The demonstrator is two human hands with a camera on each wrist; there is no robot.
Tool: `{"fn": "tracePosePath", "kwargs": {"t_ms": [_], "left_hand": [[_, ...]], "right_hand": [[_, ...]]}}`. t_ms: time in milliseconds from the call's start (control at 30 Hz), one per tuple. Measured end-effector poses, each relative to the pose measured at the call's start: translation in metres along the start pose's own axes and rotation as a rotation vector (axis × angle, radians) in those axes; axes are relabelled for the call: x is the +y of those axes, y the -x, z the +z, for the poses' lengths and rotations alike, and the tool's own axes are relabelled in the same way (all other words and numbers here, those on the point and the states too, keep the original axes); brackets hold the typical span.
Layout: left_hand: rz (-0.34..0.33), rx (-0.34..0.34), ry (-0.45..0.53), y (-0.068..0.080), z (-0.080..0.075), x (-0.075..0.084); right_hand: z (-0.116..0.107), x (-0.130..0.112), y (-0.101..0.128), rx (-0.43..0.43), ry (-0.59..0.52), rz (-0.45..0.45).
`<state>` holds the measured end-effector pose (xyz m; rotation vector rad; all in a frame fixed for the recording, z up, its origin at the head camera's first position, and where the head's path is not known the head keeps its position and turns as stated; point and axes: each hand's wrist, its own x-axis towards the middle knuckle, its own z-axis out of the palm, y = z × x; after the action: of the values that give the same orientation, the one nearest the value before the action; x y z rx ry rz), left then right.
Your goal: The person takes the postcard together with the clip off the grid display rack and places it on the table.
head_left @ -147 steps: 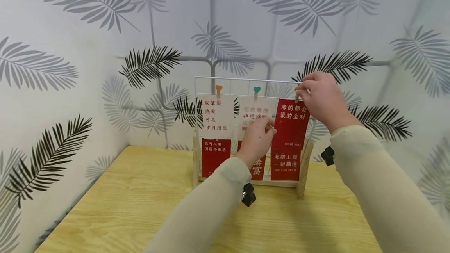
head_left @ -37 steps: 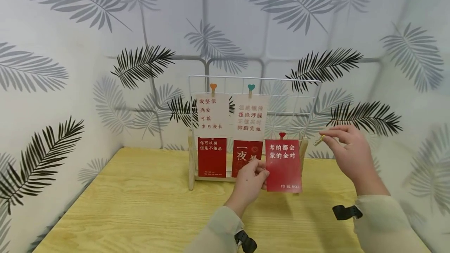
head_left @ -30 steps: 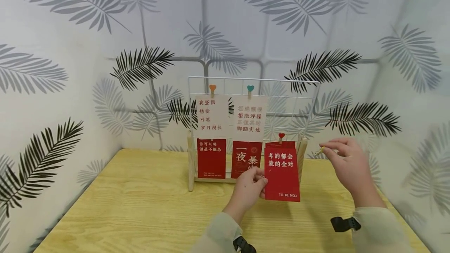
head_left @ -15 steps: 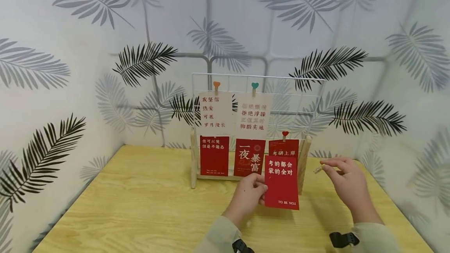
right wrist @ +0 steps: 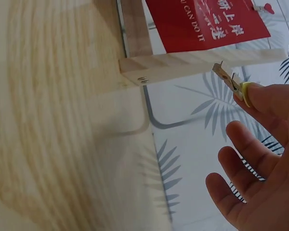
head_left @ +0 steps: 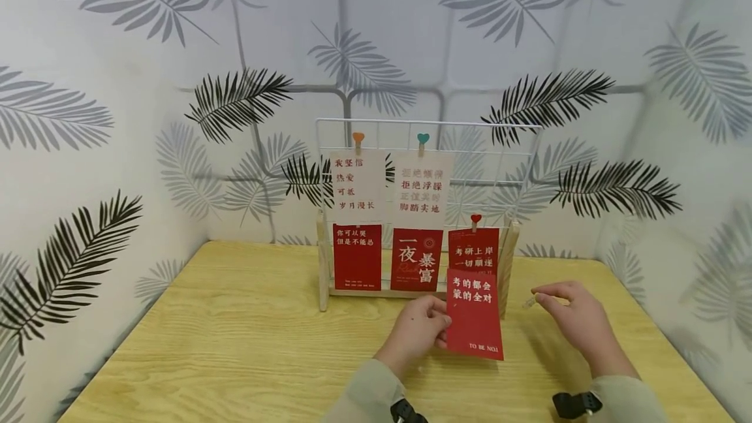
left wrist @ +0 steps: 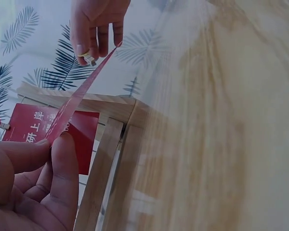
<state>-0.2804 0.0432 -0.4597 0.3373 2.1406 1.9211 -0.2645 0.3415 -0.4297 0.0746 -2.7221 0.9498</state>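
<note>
My left hand (head_left: 416,331) pinches the left edge of a red card (head_left: 474,318) with white writing, held tilted in front of the rack. In the left wrist view, thumb and forefinger grip the edge of that card. To the right, my right hand (head_left: 578,318) pinches a small wooden clothespin (right wrist: 229,79) with a yellow top between thumb and forefinger, its other fingers spread. Behind the held card, another red card (head_left: 473,243) hangs from a clothespin with a red heart (head_left: 476,219), its lower part covered in the head view.
A white wire grid rack (head_left: 429,123) with wooden feet (head_left: 322,273) stands on the wooden table (head_left: 235,331) before a leaf-patterned wall. On it hang two white cards (head_left: 358,188) under orange and teal heart clips, with two red cards (head_left: 357,258) below.
The red card was unclipped from the rack's upper right and brought down by the left hand. The right hand has come down from the top wire with the clothespin.
</note>
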Motion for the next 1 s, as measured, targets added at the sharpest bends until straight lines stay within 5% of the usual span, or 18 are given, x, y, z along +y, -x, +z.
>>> {"fn": "tracePosePath", "kwargs": {"t_ms": [467,1000], "left_hand": [[-0.055,-0.054,0.006,0.000,0.006,-0.008],[-0.131,-0.046,-0.055,0.000,0.005,-0.015]], "right_hand": [[0.016,0.034,0.002,-0.130,-0.056,0.087],[0.027,0.043,0.002,-0.160,-0.071,0.152]]}}
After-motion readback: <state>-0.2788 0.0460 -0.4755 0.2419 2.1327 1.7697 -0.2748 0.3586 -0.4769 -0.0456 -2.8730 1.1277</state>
